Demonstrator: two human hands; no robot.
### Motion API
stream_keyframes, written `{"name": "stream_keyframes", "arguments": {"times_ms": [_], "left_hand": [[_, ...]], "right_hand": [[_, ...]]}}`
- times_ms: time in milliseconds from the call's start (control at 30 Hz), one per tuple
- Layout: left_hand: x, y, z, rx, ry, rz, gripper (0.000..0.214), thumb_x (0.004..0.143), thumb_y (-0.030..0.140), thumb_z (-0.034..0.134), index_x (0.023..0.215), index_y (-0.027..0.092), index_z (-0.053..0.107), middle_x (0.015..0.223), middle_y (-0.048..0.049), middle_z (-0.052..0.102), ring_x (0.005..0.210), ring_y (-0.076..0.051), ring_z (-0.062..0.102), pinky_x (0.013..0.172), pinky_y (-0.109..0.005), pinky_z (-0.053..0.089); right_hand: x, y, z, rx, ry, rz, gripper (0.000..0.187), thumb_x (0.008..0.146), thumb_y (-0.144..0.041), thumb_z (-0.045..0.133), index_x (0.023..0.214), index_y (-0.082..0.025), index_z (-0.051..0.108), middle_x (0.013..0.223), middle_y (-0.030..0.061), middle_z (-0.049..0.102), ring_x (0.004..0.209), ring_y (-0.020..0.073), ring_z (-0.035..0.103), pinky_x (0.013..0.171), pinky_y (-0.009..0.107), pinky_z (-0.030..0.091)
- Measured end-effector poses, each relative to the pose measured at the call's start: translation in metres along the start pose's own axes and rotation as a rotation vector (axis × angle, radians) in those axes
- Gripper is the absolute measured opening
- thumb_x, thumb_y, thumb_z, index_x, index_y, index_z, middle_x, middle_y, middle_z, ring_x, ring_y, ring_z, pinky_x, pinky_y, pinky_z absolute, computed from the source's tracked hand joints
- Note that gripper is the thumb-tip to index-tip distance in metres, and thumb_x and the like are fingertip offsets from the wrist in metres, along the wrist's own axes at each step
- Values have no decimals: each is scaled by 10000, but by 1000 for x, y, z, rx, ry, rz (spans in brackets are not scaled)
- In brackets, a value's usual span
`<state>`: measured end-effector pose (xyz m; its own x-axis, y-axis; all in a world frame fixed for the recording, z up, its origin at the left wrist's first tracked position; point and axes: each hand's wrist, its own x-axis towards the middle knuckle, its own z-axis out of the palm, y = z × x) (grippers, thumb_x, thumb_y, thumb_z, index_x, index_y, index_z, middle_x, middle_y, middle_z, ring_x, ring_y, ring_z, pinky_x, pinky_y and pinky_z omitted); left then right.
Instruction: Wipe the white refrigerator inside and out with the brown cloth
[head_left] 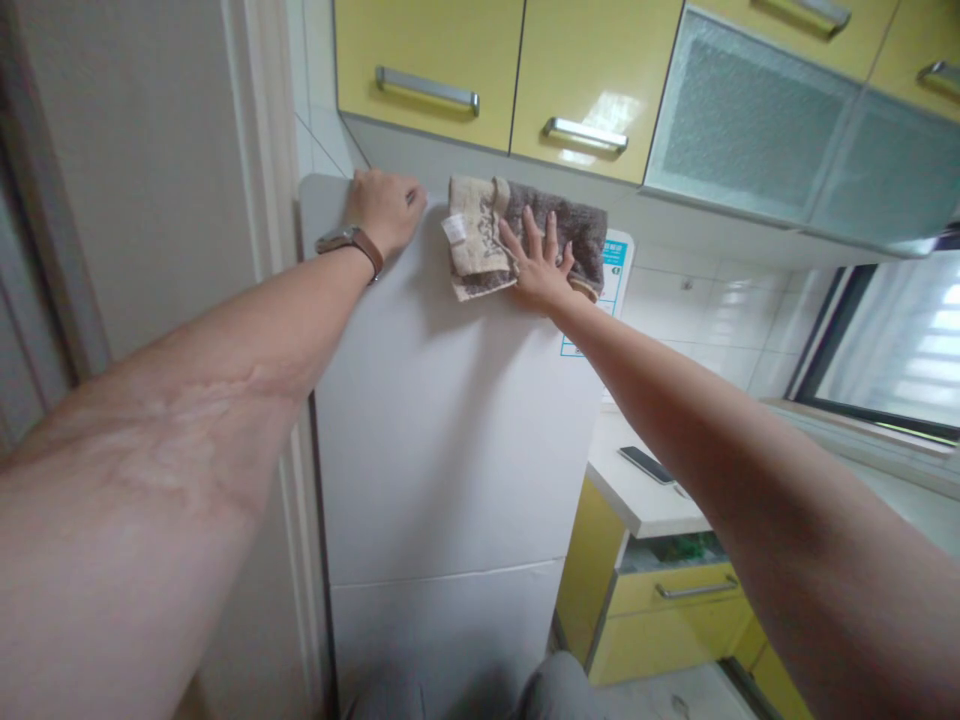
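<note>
My right hand (541, 270) lies spread on a folded brown and beige towel (472, 225), pressing it against the upper front of a white refrigerator (435, 430). A small white tag sticks out at the towel's left side. My left hand (384, 208), with a brown-strapped watch (352, 238) on the wrist, is closed in a fist near the refrigerator's top left corner. The inside of that fist is hidden from me.
Yellow wall cabinets (427, 45) with metal handles hang just above the refrigerator. At left stands a pale door frame (274, 200). To the right, a phone (646, 465) lies on a white counter (637, 505) over yellow drawers (675, 595). A window (892, 340) is at far right.
</note>
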<state>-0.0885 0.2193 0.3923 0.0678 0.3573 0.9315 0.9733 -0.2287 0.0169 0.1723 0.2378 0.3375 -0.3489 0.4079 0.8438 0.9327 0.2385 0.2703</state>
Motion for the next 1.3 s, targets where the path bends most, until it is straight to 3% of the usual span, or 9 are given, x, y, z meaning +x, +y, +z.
{"name": "stream_keyframes", "arguments": {"times_ms": [100,233,467,600,800,900,1000,1133,1300], "left_hand": [[0,3,1,12,24,3,565,1030,449,249,1171,189,731,1221,-133,721,1148,-277,573,988,-425,330],[-2,6,-1,24,47,17,539,1023,405,277,1159,145,730,1226,-165,717,1176,-310,583,1023,-465,343],[-3,5,0,-30,27,-21,584,998,505,288,1189,173,728,1251,-157,707,1211,-302,560,1069,-441,306],[-2,6,1,-68,72,-46,606,985,517,306,1167,136,741,1212,-187,711,1206,-330,570,1068,-477,302],[-4,7,0,-47,82,-8,570,992,499,291,1130,195,753,1178,-160,729,1174,-319,593,1026,-466,320],[-5,6,5,-14,147,-2,564,1002,483,284,1134,197,752,1166,-143,732,1127,-302,588,1019,-479,324],[-3,4,11,-18,192,-15,578,1004,441,306,1145,100,751,1183,-174,723,1152,-315,575,1025,-499,310],[1,3,11,-49,157,-18,583,1014,439,328,1164,57,742,1231,-180,709,1214,-310,543,1046,-486,274],[4,4,10,-63,138,-42,541,1025,432,361,1177,74,739,1252,-148,716,1201,-286,546,1037,-470,253]], "right_hand": [[-4,-1,2,3,-66,-15,810,977,-495,485,1668,-338,93,1736,73,-96,1569,470,-83,1116,825,112],[-7,0,11,25,-94,-113,799,991,-520,411,1668,-345,25,1743,27,-75,1571,451,-119,1119,837,79],[-20,-9,14,20,-87,-179,779,975,-393,457,1667,-349,103,1747,31,-36,1578,436,-99,1144,807,64],[-50,-18,17,-29,10,-236,705,990,-337,457,1650,-368,209,1745,29,52,1599,370,-36,1185,728,94],[-109,-30,54,-36,103,-326,626,1006,-470,479,1608,-416,318,1708,-5,240,1596,320,106,1185,630,202],[-118,-31,62,-22,129,-356,651,1004,-514,478,1619,-415,290,1704,-6,252,1590,328,132,1187,620,199],[-123,-33,65,-4,143,-375,623,1023,-527,433,1619,-400,303,1702,0,262,1583,334,151,1189,605,185],[-134,-38,70,16,166,-383,608,1035,-563,379,1614,-387,323,1688,6,301,1576,329,174,1182,593,186],[-150,-44,82,18,150,-377,647,1012,-550,436,1624,-406,280,1690,1,297,1581,329,175,1184,602,210]]}}
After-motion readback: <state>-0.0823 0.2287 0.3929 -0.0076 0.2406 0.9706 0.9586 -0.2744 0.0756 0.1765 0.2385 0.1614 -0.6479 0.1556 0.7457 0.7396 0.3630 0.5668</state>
